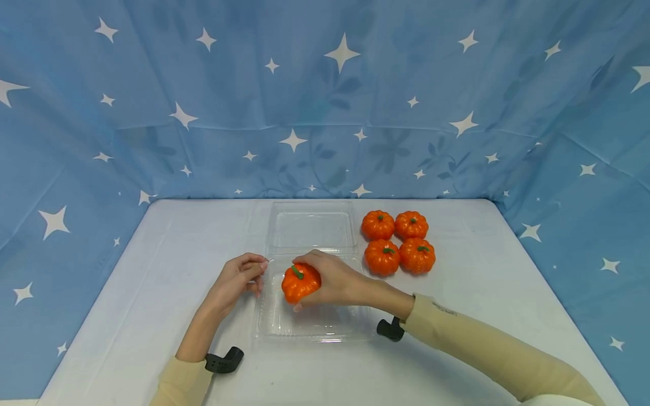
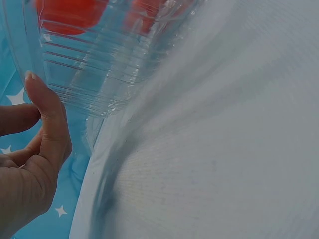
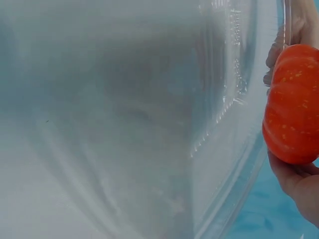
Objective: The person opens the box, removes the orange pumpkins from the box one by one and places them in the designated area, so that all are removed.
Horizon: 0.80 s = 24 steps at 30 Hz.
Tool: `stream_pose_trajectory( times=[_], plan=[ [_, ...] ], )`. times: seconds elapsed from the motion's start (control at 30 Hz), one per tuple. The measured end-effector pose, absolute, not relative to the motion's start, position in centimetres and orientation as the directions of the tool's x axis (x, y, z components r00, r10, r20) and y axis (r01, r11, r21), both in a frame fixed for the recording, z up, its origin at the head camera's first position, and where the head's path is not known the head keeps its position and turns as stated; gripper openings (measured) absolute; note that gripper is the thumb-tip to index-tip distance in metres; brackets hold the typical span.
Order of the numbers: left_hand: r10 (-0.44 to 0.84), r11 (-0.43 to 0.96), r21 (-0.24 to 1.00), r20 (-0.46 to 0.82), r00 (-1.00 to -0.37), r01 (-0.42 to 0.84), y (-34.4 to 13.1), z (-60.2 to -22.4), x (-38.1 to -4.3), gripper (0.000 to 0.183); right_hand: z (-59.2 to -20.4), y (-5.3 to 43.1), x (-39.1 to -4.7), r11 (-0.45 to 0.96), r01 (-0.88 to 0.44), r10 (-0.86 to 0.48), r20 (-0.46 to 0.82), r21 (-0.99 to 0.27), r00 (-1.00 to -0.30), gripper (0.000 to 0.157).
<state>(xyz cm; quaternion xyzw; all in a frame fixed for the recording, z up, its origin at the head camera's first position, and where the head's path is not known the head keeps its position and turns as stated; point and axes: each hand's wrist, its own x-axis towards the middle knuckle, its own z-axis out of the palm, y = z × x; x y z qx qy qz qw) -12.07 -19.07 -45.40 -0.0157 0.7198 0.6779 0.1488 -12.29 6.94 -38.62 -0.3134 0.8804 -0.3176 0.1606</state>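
In my right hand (image 1: 330, 280) is a small orange pumpkin (image 1: 301, 283) with a green stem, gripped between thumb and fingers. It is over the front half of a clear plastic clamshell box (image 1: 284, 325), whose lid (image 1: 312, 228) lies folded open toward the back. The right wrist view shows the same pumpkin (image 3: 293, 104) at its right edge, beside the box wall (image 3: 219, 124). My left hand (image 1: 235, 283) pinches the box's left rim near the hinge. From the left wrist, its bent fingers (image 2: 52, 117) appear at the ribbed box side (image 2: 94, 64).
Several more orange pumpkins (image 1: 382, 257) stand grouped on the white tablecloth (image 1: 487, 270), right of the lid. A blue curtain (image 1: 315, 101) with white stars hangs behind the table and along its sides. Each wrist wears a black camera band (image 1: 224, 361).
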Motion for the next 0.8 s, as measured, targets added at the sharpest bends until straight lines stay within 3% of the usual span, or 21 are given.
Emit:
stream_pose_trajectory(
  times=[0.8],
  plan=[
    [0.181, 0.075, 0.975, -0.218, -0.959, -0.208, -19.2, -45.5, -12.0, 0.037, -38.0, 11.0, -11.5, 0.613, -0.438, -0.592, -0.015, -0.658, -0.806, 0.083]
  ],
)
